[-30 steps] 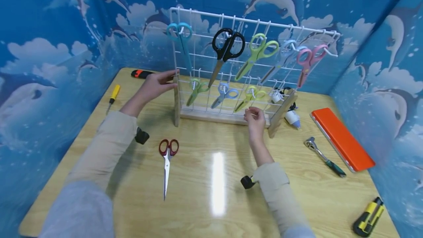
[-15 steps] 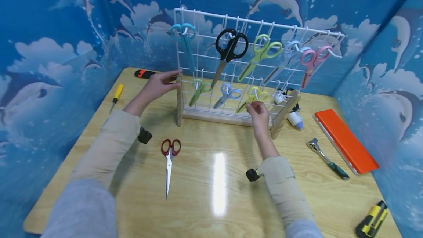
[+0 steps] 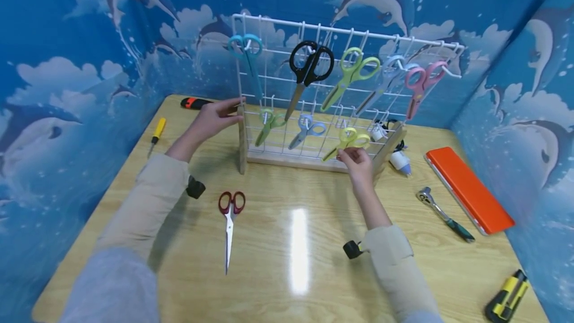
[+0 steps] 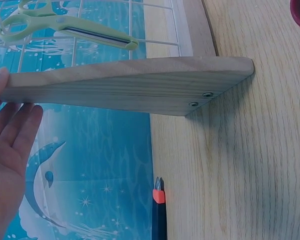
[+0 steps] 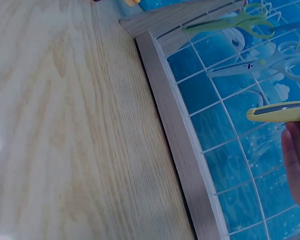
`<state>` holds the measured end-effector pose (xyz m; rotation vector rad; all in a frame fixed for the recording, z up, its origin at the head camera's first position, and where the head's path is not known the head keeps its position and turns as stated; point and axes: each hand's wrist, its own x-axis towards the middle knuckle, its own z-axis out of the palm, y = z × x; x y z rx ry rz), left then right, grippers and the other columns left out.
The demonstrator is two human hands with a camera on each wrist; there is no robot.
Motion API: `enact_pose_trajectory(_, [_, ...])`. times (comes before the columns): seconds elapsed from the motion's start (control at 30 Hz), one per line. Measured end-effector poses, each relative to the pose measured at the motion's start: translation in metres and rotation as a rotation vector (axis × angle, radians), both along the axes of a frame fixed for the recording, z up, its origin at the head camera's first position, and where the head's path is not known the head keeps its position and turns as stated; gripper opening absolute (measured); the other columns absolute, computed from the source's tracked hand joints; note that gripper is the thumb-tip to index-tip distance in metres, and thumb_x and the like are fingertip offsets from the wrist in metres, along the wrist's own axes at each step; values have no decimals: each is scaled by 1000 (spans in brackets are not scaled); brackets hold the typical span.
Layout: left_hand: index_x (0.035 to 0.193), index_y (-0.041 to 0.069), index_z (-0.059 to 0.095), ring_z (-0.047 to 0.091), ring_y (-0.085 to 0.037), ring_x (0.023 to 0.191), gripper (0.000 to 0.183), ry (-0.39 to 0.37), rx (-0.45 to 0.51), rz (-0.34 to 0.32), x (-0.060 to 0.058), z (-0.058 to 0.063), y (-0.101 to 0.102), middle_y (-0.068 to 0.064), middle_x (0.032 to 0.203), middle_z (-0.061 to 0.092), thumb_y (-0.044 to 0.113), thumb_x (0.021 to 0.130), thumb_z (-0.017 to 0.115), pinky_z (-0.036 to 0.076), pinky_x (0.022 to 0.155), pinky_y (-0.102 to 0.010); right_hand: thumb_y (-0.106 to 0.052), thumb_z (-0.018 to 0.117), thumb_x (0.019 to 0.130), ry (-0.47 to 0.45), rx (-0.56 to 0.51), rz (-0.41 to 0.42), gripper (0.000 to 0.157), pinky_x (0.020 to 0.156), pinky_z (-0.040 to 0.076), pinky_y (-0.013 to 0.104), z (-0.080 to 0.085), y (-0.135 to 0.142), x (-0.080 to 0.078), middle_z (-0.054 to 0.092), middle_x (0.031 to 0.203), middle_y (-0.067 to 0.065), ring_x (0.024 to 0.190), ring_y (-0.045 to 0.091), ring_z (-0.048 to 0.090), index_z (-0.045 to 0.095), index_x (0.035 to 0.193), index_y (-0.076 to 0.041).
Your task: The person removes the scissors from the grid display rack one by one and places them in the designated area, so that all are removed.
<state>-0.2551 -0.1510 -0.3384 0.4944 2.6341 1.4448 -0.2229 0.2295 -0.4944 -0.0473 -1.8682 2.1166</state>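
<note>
My left hand (image 3: 210, 122) holds the wooden side post (image 4: 130, 82) of a white wire rack (image 3: 287, 23), thumb and fingers on opposite sides. At the rack's lower right, my right hand (image 3: 358, 167) pinches yellow scissors (image 3: 349, 138); their handles stand in front of the wire hook and seem off it. Their yellow-edged blade (image 5: 277, 113) points away from the fingers in the right wrist view. Beside them hang small blue scissors (image 3: 306, 127) and small green scissors (image 3: 268, 122). Above hang turquoise (image 3: 248, 54), black (image 3: 309, 64), green (image 3: 352, 71), pale blue (image 3: 390, 74) and pink scissors (image 3: 421, 83).
Red-handled scissors (image 3: 230, 208) lie on the table before the rack. To the right are a ratchet wrench (image 3: 441, 211), an orange case (image 3: 468, 188), a yellow-black cutter (image 3: 506, 297) and a white glue gun (image 3: 399, 160). A yellow screwdriver (image 3: 158, 128) and a black-red tool (image 3: 194, 103) lie left.
My right hand has reached the yellow scissors, taken hold of them and drawn them slightly right and toward me from the hook. The left hand stays at the rack's post.
</note>
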Motion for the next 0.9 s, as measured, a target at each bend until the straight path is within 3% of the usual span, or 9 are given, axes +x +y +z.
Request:
enact_pose_trajectory(0.23, [125,32,41,40,-13,115,54,2,13,2,2,-1,0,4,129,40,37,75,60,42,88,-30,-10,66,72,4,-24,81,30,72,50,30,3,-5,36,58,91,15,79,24,57,53,97,1])
enact_pose_trajectory(0.4, [123,34,42,41,-13,115,52,0,21,0,2,0,0,4,129,41,36,75,60,42,88,-30,-13,65,74,-79,22,180,29,66,52,33,1,-27,63,59,87,16,71,24,59,54,97,2])
enact_pose_trajectory(0.53, [123,34,42,41,-13,115,51,-5,26,-2,1,0,-1,3,129,41,35,75,60,42,89,-29,-21,66,73,-216,73,306,31,63,52,32,3,-54,86,61,83,11,67,21,60,56,93,0])
enact_pose_trajectory(0.7, [124,32,42,41,-12,115,52,-17,51,-4,1,0,0,3,128,42,34,75,60,42,88,-28,-16,66,73,-434,137,457,30,62,53,32,34,-94,115,62,74,11,61,17,60,55,90,6])
enact_pose_trajectory(0.8, [124,30,43,42,-12,114,52,-9,43,-3,0,0,0,3,128,42,33,76,61,42,87,-28,-11,64,74,-572,165,522,28,62,53,31,48,-116,126,62,70,10,59,15,59,55,91,10])
enact_pose_trajectory(0.9, [124,31,43,42,-12,113,51,6,24,0,-1,0,0,3,127,43,33,76,60,43,87,-27,-8,63,75,-666,188,563,24,59,53,27,46,-134,130,61,65,8,55,13,59,56,90,10])
